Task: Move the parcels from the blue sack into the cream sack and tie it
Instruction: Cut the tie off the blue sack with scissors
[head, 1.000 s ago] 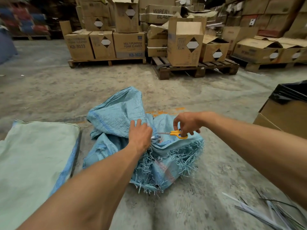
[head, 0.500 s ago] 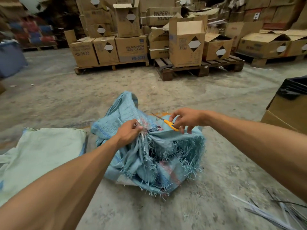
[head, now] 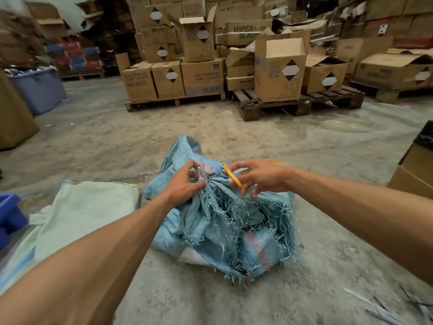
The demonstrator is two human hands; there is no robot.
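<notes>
Blue sack [head: 225, 221] on the concrete floor [head: 117, 141], dead centre, mouth bunched and frayed. My left hand [head: 185, 184] pinches the gathered knot of fabric. My right hand [head: 257, 178] grips yellow-handled scissors [head: 232, 176], fingers curled loosely round the handle, just at 3 o'clock of the knot. Cream sack [head: 82, 216] lies flat at 9 o'clock, touching the blue one. Cartons at 12 o'clock read "MULTI PURPOSE FOAM CLEANER KB-3033" [head: 202, 77] and "WIPER BLA…" [head: 243, 31], the rest hidden.
</notes>
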